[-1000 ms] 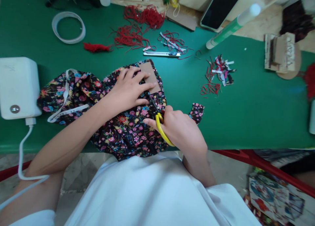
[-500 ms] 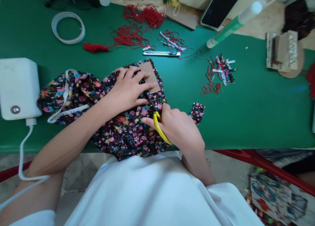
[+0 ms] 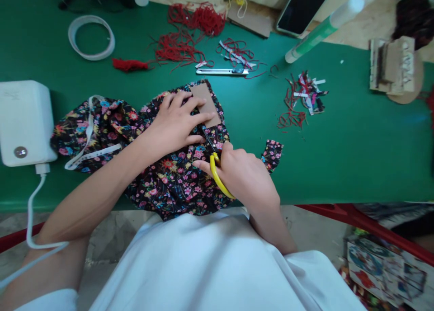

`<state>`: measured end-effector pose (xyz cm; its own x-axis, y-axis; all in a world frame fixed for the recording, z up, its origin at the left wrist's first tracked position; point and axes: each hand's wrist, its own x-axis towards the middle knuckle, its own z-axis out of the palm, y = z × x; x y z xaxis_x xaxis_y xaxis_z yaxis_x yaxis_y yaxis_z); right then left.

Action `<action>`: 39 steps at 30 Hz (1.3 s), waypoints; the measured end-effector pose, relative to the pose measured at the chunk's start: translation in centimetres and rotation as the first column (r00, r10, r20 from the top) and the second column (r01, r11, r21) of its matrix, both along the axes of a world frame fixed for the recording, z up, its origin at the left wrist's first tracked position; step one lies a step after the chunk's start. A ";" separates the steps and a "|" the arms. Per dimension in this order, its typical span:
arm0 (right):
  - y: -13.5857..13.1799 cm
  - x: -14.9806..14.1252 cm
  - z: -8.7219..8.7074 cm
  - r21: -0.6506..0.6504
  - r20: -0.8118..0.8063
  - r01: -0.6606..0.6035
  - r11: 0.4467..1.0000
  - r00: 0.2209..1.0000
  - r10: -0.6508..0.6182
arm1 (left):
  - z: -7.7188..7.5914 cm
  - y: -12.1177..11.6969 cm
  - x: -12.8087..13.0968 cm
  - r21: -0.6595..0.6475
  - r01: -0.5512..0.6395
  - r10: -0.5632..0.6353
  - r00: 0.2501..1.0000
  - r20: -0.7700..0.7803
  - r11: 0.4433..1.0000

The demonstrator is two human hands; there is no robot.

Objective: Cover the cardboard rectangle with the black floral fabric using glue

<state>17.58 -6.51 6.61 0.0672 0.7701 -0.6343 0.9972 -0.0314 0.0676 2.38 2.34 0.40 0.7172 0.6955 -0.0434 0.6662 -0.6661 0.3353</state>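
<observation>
Dark floral fabric (image 3: 169, 180) lies bunched on the green table. On its upper right corner rests a small brown cardboard rectangle (image 3: 208, 105). My left hand (image 3: 181, 119) lies spread over both, its fingertips pressing on the cardboard and the cloth. In my right hand (image 3: 242, 171) is a pair of yellow-handled scissors (image 3: 219, 180), the fingers wrapped around the handles. The blades point up and left beside the lower edge of the cardboard, close to my left little finger; their tips partly hide by the cloth and hand. A small cut piece of the same fabric (image 3: 273, 155) sits right of my right hand.
Beyond the cloth lie a utility knife (image 3: 220, 72), red yarn piles (image 3: 179, 46) and a roll of tape (image 3: 110, 37). Thread and scrap bits (image 3: 308, 94) are at right, near a green-and-white tube (image 3: 315, 37). A white power bank (image 3: 25, 121) with a cable stands left.
The view has shifted slightly. Both hands, the scissors and the fabric stay in nearly the same place.
</observation>
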 end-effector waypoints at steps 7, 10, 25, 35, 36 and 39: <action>-0.5 -0.2 -0.3 0.029 0.010 -0.013 0.999 1.000 0.012 | 0.2 0.0 0.1 0.000 -0.005 0.005 1.000 -0.028 1.000; -0.6 -0.3 -0.6 0.065 0.015 -0.021 0.998 1.000 0.020 | 0.2 0.0 0.1 0.002 -0.004 0.004 1.000 -0.028 1.000; -1.0 -0.6 -1.1 0.132 0.045 -0.040 0.990 0.998 0.034 | 0.2 0.0 0.1 -0.008 0.003 -0.003 1.000 -0.018 1.000; -1.2 -0.5 -1.1 0.141 0.052 -0.035 0.989 0.998 0.028 | 0.1 0.0 0.0 0.003 0.013 -0.013 1.000 -0.009 1.000; -1.2 -0.6 -1.1 0.141 0.055 -0.035 0.989 0.998 0.027 | 0.1 0.0 0.0 0.002 0.015 -0.015 1.000 -0.006 1.000; -1.1 -0.5 -1.2 0.140 0.062 -0.032 0.990 0.998 0.023 | 0.1 0.0 -0.1 0.002 0.011 -0.011 1.000 0.001 1.000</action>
<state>17.07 -7.64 5.42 0.0794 0.8537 -0.5146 0.9921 -0.0174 0.1243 2.32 2.39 0.47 0.7251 0.6875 -0.0409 0.6583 -0.6744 0.3344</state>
